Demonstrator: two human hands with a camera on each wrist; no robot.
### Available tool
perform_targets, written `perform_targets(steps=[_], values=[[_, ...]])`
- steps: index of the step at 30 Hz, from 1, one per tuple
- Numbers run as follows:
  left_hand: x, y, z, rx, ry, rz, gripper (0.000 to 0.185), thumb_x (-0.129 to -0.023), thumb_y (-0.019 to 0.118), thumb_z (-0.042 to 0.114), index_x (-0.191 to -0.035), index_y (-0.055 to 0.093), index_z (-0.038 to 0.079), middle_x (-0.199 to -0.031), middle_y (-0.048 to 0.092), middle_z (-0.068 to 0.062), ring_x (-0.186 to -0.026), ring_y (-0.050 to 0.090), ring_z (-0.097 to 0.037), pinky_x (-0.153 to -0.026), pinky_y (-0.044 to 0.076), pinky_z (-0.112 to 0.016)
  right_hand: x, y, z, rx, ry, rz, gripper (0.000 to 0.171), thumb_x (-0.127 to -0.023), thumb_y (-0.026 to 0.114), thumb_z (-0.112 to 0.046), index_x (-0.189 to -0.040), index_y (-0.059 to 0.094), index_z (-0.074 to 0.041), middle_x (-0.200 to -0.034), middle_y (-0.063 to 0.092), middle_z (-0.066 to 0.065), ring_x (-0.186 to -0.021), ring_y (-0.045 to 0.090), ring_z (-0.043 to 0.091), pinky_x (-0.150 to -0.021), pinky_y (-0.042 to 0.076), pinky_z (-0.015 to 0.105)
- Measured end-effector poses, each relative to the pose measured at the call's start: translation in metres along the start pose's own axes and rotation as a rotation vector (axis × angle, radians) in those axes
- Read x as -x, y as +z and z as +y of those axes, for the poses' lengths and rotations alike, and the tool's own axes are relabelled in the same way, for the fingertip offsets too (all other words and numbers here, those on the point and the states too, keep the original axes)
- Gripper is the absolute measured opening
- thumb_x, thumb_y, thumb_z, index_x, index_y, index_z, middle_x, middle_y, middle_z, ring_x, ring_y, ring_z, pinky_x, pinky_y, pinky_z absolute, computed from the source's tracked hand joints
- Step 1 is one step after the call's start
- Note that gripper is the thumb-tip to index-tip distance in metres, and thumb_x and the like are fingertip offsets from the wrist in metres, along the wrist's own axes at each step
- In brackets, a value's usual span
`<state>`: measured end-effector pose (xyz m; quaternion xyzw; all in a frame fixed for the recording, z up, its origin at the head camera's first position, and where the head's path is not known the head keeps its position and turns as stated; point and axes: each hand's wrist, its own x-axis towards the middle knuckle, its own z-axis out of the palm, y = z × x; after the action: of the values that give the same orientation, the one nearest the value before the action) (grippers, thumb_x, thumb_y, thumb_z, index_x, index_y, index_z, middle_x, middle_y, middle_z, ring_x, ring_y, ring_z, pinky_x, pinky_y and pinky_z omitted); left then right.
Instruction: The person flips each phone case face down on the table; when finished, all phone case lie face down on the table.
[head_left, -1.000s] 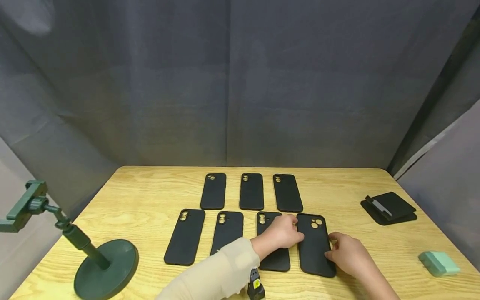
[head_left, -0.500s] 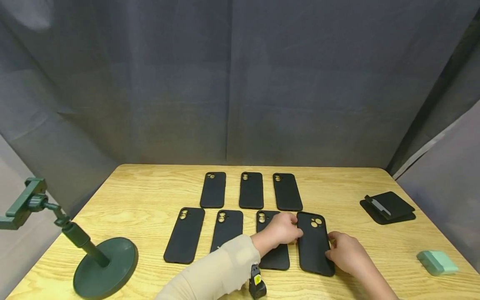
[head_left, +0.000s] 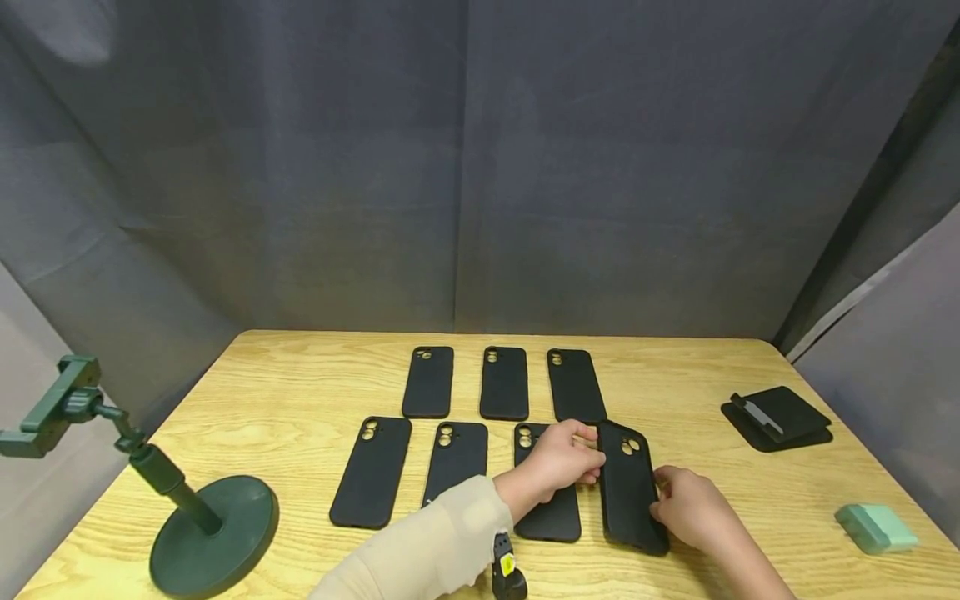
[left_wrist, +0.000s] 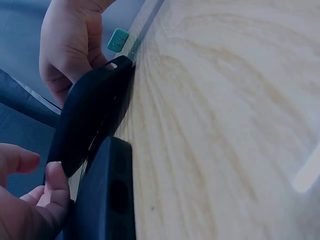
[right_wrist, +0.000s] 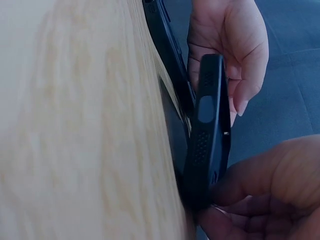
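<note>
- A wooden table (head_left: 300, 392) stands inside a booth of grey cloth backdrop (head_left: 450, 167) that closes off its far edge and both sides
- Black phone cases lie flat on it in two rows: three nearer the far edge, around the middle one (head_left: 504, 382), and three in the near row to the left of the hands, the leftmost (head_left: 372, 472) just left of another (head_left: 454, 462)
- The tilted phone case (head_left: 628, 486) sits at the right end of the near row; its left long edge is raised off the wood while the right edge stays low, just beside the flat case (head_left: 551, 508) under the left forearm
- The left hand (head_left: 558, 460), in a beige sleeve, pinches the raised left edge near the camera cut-outs, fingers curled over it
- The right hand (head_left: 686, 506) grips the same case along its lower right edge, fingers curled round it; the right wrist view shows the case (right_wrist: 207, 130) on edge with fingertips (right_wrist: 235, 210) under it
- The left wrist view shows this case (left_wrist: 92, 115) lifted clear of the flat one beneath it
- A dark green phone stand (head_left: 202, 533) stands by the near left corner
- A folded black stand (head_left: 780, 415) lies toward the right edge, and a mint green block (head_left: 876, 527) near the near right corner
</note>
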<state>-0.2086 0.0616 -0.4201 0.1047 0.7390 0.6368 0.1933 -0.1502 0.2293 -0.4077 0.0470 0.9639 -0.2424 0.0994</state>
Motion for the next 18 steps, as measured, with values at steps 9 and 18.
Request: perform_targets(steps=[9,18], values=[[0.000,0.003,0.000,0.144,0.040,0.006,0.020,-0.085,0.062,0.002,-0.103,0.054,0.002,-0.066,0.056,0.000,-0.052,0.052,-0.007,-0.054,0.050,-0.022,0.002,0.004,-0.004,-0.060,-0.021,0.009,0.038,-0.078,0.061,-0.002,-0.112,0.054,0.014,-0.067,0.048,0.003,-0.059,0.044,0.016,-0.054,0.034,0.029],[0.009,0.007,0.009,0.189,0.062,-0.011,0.019,-0.084,0.062,-0.001,-0.101,0.053,0.001,-0.065,0.056,-0.001,-0.052,0.052,-0.006,-0.053,0.048,-0.020,0.003,0.012,-0.012,-0.098,-0.071,0.043,0.033,-0.079,0.058,0.001,-0.111,0.057,0.011,-0.066,0.051,0.002,-0.059,0.046,0.016,-0.053,0.034,0.027]])
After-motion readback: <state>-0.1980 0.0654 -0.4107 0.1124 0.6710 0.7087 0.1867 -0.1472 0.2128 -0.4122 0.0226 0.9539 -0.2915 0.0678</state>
